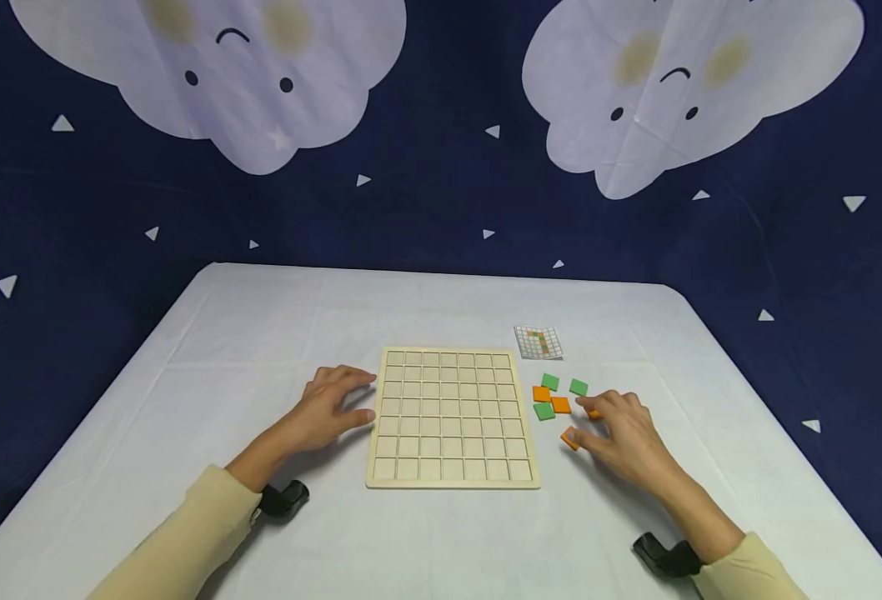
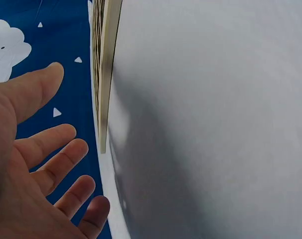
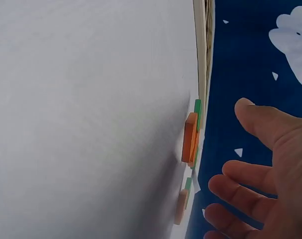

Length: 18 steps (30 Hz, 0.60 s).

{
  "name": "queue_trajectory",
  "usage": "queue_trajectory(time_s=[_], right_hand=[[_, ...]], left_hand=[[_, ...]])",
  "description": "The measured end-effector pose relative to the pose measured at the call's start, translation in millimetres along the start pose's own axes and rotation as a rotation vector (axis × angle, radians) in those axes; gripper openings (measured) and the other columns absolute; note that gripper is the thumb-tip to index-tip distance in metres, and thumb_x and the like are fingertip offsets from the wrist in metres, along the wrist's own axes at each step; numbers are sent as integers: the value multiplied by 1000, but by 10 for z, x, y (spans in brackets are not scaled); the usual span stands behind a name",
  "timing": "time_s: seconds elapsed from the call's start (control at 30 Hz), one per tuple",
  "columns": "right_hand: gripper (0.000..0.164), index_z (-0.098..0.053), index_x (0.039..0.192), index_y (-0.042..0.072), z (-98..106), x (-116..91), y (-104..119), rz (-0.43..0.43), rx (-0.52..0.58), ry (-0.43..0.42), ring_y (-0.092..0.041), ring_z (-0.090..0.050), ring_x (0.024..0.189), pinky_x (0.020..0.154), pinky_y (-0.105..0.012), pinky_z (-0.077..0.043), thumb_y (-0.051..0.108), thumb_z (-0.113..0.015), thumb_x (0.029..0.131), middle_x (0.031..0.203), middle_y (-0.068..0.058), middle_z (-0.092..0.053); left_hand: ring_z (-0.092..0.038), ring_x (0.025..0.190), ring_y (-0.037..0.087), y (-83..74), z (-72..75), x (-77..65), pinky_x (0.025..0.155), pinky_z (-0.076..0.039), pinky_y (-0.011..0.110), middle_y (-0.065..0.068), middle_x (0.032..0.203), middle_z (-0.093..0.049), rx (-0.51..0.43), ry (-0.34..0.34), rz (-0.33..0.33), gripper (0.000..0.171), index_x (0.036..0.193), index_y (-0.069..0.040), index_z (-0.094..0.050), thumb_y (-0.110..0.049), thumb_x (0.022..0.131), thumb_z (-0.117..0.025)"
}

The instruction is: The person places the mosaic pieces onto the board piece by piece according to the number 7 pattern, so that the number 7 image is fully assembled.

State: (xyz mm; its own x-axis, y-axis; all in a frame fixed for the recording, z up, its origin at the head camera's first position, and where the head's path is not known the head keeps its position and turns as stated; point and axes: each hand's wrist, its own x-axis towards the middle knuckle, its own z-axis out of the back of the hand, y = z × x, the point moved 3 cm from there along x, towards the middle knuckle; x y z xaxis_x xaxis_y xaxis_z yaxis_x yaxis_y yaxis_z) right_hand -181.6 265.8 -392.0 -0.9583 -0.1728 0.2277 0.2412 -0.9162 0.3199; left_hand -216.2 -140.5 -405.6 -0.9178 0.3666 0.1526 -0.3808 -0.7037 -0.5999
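A square wooden grid board lies flat mid-table, its cells bare. My left hand is beside the board's left edge, thumb and fingers spread apart, holding nothing; the left wrist view shows the same loose fingers near the board's side. Over the small square tiles right of the board hovers my right hand, fingers spread. Its thumb overlaps an orange tile and its fingers partly hide another orange tile. In the right wrist view the right hand is open above the orange tile.
Nearby lie more orange tiles and several green tiles. Behind them is a small pattern card printed with a coloured grid. A white cloth covers the table; a dark blue curtain with clouds hangs behind.
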Motion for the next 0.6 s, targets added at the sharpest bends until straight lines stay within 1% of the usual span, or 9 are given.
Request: queue_trajectory(time_s=[0.1,0.27,0.4,0.6], right_hand=[[48,-65,115,3,-4,-8,-15,1,7,4,-24,-47,91,77,-37,-31,29,-76,76,99,-9,-63],[46,-65,113,4,-15,-31,-48,10,24,8,-23,-48,91,79,-38,-32,25,-77,75,101,-9,-63],[46,-65,114,3,-1,-26,-82,-5,32,7,-24,-47,92,78,-38,-33,25,-77,75,102,-9,-63],[46,-63,116,2,22,7,-160,-43,51,23,-26,-46,95,79,-39,-34,25,-75,78,106,-12,-62]], left_hand=[[-39,117,27,-2,-20,25,93,-27,44,8,130,-55,-20,2,24,49,127,-8,-58,-25,82,-71],[-40,115,26,19,-45,54,91,-27,43,7,131,-55,-33,20,42,48,125,-8,-59,-23,82,-72],[-40,114,25,36,-57,74,91,-27,42,6,132,-54,-33,33,43,48,125,-9,-59,-23,81,-72],[-40,110,24,36,-78,94,91,-27,42,6,132,-55,-26,36,24,47,123,-9,-60,-23,80,-74]])
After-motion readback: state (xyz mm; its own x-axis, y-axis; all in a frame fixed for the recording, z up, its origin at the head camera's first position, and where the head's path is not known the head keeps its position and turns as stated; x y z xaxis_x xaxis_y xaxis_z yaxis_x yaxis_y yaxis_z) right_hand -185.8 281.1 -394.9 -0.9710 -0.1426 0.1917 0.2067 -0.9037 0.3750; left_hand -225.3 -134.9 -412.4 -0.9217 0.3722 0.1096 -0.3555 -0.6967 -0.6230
